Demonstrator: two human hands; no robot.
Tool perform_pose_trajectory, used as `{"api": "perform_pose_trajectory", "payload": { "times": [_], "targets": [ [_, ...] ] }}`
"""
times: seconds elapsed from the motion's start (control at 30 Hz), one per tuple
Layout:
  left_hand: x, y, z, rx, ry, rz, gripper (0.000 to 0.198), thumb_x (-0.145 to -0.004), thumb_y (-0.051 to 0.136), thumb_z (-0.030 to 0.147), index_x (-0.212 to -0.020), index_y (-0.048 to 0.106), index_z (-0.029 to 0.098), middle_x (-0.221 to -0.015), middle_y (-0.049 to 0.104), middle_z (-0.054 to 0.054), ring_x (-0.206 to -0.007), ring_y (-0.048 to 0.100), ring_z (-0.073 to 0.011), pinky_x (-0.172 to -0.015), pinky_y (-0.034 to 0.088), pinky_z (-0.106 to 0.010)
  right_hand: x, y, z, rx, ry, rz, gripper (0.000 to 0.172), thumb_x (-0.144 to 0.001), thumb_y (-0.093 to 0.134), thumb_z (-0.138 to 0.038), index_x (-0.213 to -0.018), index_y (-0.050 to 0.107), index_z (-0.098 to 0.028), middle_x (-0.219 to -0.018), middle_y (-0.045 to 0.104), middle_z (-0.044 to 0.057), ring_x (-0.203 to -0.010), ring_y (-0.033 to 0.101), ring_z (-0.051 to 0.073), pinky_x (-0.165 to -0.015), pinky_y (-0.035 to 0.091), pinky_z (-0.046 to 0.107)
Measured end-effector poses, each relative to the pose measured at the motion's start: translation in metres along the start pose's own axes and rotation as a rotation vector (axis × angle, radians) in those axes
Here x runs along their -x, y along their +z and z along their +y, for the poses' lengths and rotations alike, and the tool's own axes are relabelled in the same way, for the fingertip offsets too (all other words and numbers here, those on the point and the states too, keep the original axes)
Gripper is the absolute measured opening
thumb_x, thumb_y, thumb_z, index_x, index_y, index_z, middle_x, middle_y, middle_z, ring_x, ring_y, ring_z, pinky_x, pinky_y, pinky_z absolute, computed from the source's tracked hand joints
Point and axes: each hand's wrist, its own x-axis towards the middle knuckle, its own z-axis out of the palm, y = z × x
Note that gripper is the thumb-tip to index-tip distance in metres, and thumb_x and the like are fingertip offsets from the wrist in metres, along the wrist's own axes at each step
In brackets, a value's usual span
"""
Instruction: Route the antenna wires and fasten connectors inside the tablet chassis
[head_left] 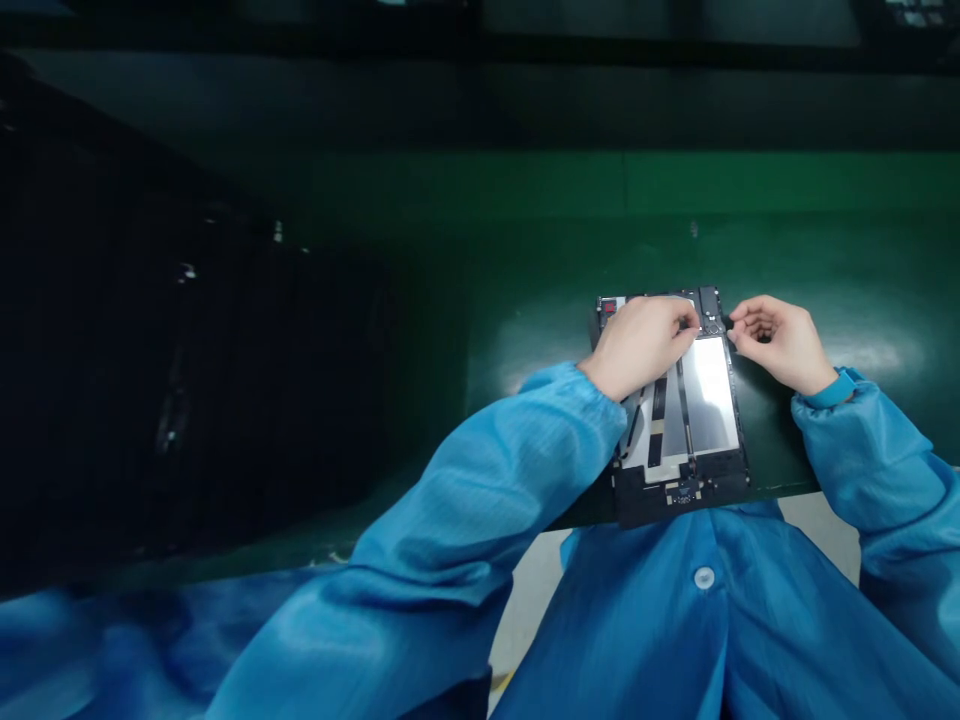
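Head view: an opened tablet [679,425] lies at the front edge of a green workbench [840,260], silver panels and black strips exposed; the left hand [641,345] sits over its top edge, grip hidden, so I cannot tell; the right hand [776,342] hangs half open just beside the top corner, holding nothing visible; blue smock sleeves [480,500] flank it; the room beyond is dark.
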Motion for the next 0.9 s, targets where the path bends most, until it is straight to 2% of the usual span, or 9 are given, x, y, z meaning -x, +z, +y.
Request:
{"api": "perform_pose_trajectory", "payload": {
  "times": [0.2,0.6,0.73,0.8,0.9],
  "targets": [
    [-0.010,-0.002,-0.005,0.057,0.052,-0.035,0.020,-0.089,0.061,0.021,-0.090,0.081,0.018,-0.072,0.071,-0.002,-0.069,0.062,-0.0170,-0.074,0.046,-0.030,0.000,0.000,-0.001,0.011,-0.002,0.000,0.019,-0.074,0.071,-0.029,-0.090,0.069,-0.019,-0.074,0.072,0.002,-0.066,0.066,0.014,-0.064,0.054,0.031],
    [-0.019,-0.004,0.002,0.051,0.000,-0.057,0.017,-0.085,0.063,0.015,-0.081,0.079,0.016,-0.069,0.070,-0.003,-0.069,0.063,-0.0185,-0.079,0.048,-0.033,-0.002,-0.007,-0.003,-0.026,0.007,0.029,0.021,-0.072,0.078,-0.030,-0.088,0.067,-0.020,-0.074,0.069,0.000,-0.066,0.065,0.014,-0.062,0.053,0.030],
    [-0.017,-0.001,0.005,0.096,0.115,-0.024,0.018,-0.084,0.064,0.015,-0.094,0.078,0.017,-0.071,0.069,0.000,-0.068,0.060,-0.0167,-0.071,0.044,-0.029,-0.005,0.002,-0.011,-0.096,-0.065,0.097,0.025,-0.074,0.081,-0.037,-0.088,0.066,-0.023,-0.077,0.069,0.000,-0.067,0.063,0.014,-0.064,0.055,0.032],
    [-0.016,0.002,0.005,0.109,0.165,-0.009,0.015,-0.085,0.063,0.016,-0.090,0.077,0.017,-0.069,0.067,0.000,-0.067,0.059,-0.0164,-0.068,0.041,-0.028,-0.006,0.010,-0.015,-0.101,-0.114,0.117,0.026,-0.075,0.081,-0.040,-0.088,0.065,-0.024,-0.080,0.070,0.000,-0.070,0.064,0.015,-0.067,0.055,0.033],
    [-0.015,0.005,0.003,0.084,0.112,0.063,0.016,-0.088,0.062,0.019,-0.081,0.075,0.017,-0.070,0.069,-0.002,-0.068,0.061,-0.0176,-0.069,0.042,-0.030,-0.009,0.017,-0.015,-0.087,-0.108,0.124,0.024,-0.078,0.078,-0.040,-0.090,0.064,-0.024,-0.085,0.069,0.001,-0.073,0.064,0.016,-0.070,0.055,0.033]
  ]
}}
